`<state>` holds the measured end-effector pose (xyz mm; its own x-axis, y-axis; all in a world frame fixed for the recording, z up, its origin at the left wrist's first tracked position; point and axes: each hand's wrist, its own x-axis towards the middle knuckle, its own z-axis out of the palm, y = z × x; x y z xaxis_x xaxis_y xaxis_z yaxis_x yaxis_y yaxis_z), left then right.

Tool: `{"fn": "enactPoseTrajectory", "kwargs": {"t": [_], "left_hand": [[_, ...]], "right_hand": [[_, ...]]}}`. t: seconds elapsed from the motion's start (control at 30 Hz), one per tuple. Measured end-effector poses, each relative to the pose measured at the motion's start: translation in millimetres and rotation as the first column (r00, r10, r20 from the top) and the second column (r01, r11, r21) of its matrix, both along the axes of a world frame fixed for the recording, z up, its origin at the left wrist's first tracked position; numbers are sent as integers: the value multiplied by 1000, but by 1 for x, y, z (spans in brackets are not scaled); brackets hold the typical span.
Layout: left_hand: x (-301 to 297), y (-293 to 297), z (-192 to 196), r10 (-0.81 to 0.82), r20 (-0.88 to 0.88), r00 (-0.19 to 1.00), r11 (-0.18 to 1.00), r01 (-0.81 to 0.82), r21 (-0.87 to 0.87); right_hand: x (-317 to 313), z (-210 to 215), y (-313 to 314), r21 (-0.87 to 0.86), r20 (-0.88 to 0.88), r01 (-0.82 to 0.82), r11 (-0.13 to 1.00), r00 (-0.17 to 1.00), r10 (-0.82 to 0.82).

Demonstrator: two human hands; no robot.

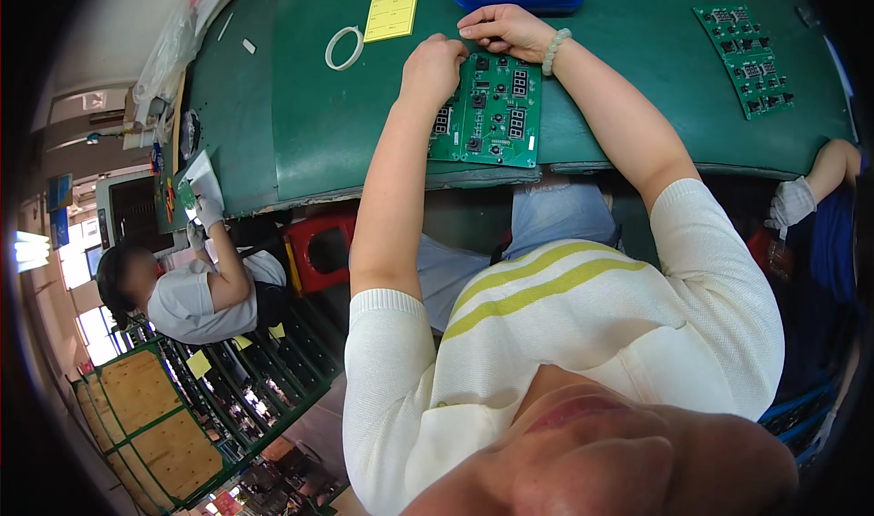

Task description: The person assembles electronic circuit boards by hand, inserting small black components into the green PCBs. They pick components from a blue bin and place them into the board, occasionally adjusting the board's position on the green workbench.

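A green circuit board (496, 124) with black digit displays and several black buttons lies on the table in front of me. My left hand (432, 68) rests over its upper left part, fingers bent and pressed together at the far edge. Whatever those fingers hold, if anything, is hidden. Just beyond the same edge is my right hand (512, 31), its thumb and forefinger close together near the left fingertips. Anything between them is too small to name. A beaded bracelet (553, 51) circles my right wrist.
A blue bin (517, 0) of small black parts stands at the far side. Left of it lie a yellow paper slip (391, 13) and a white ring (344, 49). More boards (745, 61) lie at the right. Gloved co-workers are at both sides; a red stool (320, 250) stands left.
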<state>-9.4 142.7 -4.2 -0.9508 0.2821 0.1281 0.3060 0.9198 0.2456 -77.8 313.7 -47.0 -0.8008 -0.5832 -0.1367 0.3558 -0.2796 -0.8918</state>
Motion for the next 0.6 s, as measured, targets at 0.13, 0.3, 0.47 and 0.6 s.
{"fn": "enactPoseTrajectory", "kwargs": {"t": [0.13, 0.3, 0.47, 0.6], "left_hand": [[0, 2, 1, 44, -25, 999, 998, -43, 35], [4, 5, 4, 29, -57, 998, 998, -32, -56], [9, -1, -3, 92, -61, 994, 988, -83, 132], [33, -8, 0, 177, -162, 971, 917, -103, 385]], "right_hand": [[0, 4, 3, 38, -17, 13, 999, 1000, -12], [14, 32, 18, 394, -519, 138, 909, 849, 96], [17, 36, 37, 589, -640, 126, 798, 675, 366], [20, 37, 37, 626, -653, 156, 764, 640, 404]]}}
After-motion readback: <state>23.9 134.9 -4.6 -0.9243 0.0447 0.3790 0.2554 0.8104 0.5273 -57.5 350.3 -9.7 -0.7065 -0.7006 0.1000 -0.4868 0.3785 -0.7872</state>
